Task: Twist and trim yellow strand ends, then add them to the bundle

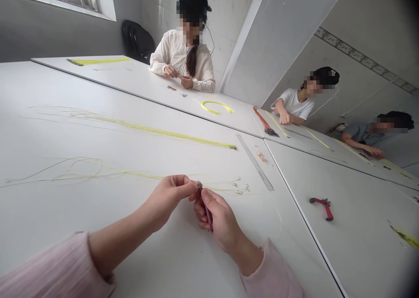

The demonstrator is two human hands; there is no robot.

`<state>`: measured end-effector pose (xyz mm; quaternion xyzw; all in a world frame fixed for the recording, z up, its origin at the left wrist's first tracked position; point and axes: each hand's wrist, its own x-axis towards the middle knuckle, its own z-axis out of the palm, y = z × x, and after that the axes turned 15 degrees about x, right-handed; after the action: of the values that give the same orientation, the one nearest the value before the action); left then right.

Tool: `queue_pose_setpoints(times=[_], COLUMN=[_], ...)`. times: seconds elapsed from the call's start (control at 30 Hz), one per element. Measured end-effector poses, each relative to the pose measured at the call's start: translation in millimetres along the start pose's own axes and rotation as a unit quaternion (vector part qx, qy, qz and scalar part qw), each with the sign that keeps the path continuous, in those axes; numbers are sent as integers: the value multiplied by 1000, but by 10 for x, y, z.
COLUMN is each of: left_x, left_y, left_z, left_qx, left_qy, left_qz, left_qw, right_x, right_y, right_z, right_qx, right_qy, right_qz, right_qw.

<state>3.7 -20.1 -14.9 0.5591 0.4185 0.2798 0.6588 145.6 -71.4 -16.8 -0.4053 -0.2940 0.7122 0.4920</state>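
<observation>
My right hand (218, 217) is wrapped round a pair of small pliers (207, 215) with purplish handles, pointed jaws upward. Close by on the left, my left hand (173, 191) pinches thumb and forefinger together beside the jaws; what is between them is too small to make out. Behind my hands lies a loose group of yellow fishing lines (137, 173), with several fish hooks (240, 192) at the right end. Farther back is a longer bundle of yellow lines (163, 135) with dark hooks gathered at its right tip.
A clear ruler (255, 162) lies to the right, near a small copper-coloured pile (262, 157). Red-handled pliers (324, 207) rest on the adjoining table. Three people (186, 49) sit across the tables, among yellow bundles and an orange bundle (263, 119).
</observation>
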Motion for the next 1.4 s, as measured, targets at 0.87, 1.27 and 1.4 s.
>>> queue_pose_setpoints(times=[0.87, 1.27, 1.4], left_x=[-14, -26, -20], left_y=[54, 97, 91], left_z=[-18, -25, -27], left_qx=[27, 30, 30], left_qy=[-3, -6, -1], left_qz=[-10, -24, -24], left_qw=[1000, 999, 999], right_x=[19, 21, 20], right_y=[23, 14, 19], right_z=[-23, -35, -37], right_qx=[1, -10, -19], right_qy=[18, 22, 16], right_qz=[23, 33, 31], right_qw=[1000, 999, 999])
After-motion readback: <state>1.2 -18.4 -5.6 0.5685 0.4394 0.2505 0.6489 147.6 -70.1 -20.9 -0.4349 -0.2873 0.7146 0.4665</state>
